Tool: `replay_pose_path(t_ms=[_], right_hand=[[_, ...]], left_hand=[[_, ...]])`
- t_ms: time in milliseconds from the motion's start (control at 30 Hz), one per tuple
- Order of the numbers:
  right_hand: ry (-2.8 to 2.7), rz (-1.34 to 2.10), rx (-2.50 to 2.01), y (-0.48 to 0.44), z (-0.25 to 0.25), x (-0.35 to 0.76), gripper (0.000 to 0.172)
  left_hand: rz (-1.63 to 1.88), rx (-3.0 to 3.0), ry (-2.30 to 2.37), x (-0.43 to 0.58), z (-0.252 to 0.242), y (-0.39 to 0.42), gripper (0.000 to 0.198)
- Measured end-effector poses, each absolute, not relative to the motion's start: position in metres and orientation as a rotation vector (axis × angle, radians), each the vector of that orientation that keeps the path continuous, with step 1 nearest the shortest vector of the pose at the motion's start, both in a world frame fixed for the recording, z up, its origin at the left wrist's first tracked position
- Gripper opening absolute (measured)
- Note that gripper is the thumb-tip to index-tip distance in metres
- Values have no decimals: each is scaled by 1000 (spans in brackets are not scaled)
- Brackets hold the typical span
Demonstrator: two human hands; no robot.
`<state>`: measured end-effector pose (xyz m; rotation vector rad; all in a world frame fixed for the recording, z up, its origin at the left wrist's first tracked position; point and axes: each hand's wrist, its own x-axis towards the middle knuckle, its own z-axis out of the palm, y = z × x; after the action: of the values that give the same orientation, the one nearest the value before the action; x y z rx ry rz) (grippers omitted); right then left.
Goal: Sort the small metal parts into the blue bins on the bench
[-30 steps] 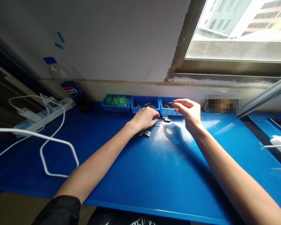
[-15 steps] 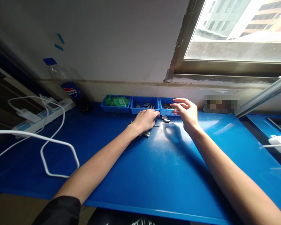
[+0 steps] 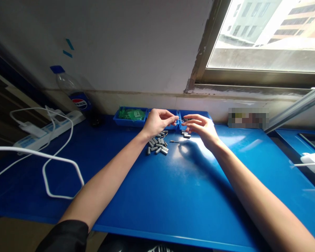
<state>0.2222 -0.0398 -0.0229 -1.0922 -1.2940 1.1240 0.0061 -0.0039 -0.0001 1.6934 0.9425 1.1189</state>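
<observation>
Blue table's front edge [image 3: 157, 235] well apart from left hand [image 3: 158, 123] pinching thin pin [image 3: 181, 120]; right hand [image 3: 203, 128] beside, grip unclear

Blue-capped bottle [image 3: 79, 102] by the wall [image 3: 133, 52], power strip [image 3: 74, 117] beside it, white cable [image 3: 28, 151] looped in front, blue tape [image 3: 69, 44] above, window [image 3: 252, 56] at right.

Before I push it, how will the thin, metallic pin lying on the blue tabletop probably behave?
The thin, metallic pin is probably stiff, since it lies straight. It looks very slender, so it is likely light. It may slide or roll easily, because the blue tabletop looks smooth and shiny.
</observation>
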Motion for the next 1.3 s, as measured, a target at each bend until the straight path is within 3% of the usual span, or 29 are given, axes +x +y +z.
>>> replay_pose_path(t_ms=[100, 233, 500, 667, 900, 1133, 1300], right_hand=[[-1255, 1239, -1030, -43, -20, 217, 39], [-1148, 1269, -996, -43, -19, 213, 29], [-1168, 1185, -1041, -38, -25, 218, 31], [-1126, 832, -1159, -36, -22, 226, 29], [-1070, 785, -1212, -35, -20, 226, 36], [-1117, 830, -1210, -38, -21, 221, 30], [-1126, 842, -1211, -38, -20, 221, 27]], left_hand=[[1131, 1650, 924, 8, -3, -3, 43], [1072, 1668, 914, 9, -6, -3, 45], [867, 2140, 1026, 0, -3, 0, 33], [453, 2457, 1344, -9, 7, -5, 8], [82, 2551, 1528, -1, 8, -15, 16], [133, 2541, 1484, 8, -3, -19, 35], [531, 2487, 1261, 8, -8, -11, 29]])
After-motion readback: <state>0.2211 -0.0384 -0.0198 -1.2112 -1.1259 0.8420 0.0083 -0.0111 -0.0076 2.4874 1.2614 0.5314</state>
